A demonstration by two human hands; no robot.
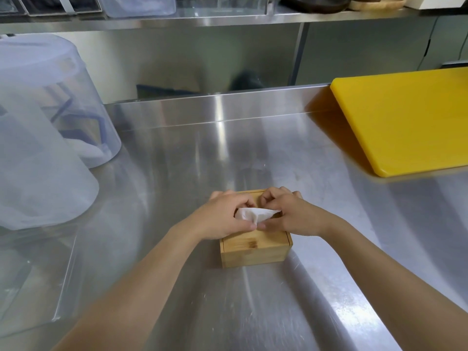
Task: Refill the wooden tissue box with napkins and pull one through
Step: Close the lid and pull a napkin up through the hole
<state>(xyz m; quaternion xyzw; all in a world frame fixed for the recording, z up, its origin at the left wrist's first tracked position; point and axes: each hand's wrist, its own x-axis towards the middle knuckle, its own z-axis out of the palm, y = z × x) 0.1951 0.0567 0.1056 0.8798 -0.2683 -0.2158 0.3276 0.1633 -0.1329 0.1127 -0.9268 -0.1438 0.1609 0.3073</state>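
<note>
A small wooden tissue box (pixel 255 252) sits on the steel counter in front of me, its lid on top. A white napkin (pixel 253 215) sticks up from the middle of the lid. My left hand (pixel 222 217) and my right hand (pixel 291 215) rest on the box top and both pinch the napkin, thumbs meeting at its near edge. The slot in the lid is hidden under my hands.
A yellow cutting board (pixel 405 120) lies at the right rear. Large translucent plastic containers (pixel 38 138) stand at the left. A clear acrylic panel (pixel 33 274) lies at the near left. A steel shelf (pixel 228 19) with bins runs overhead.
</note>
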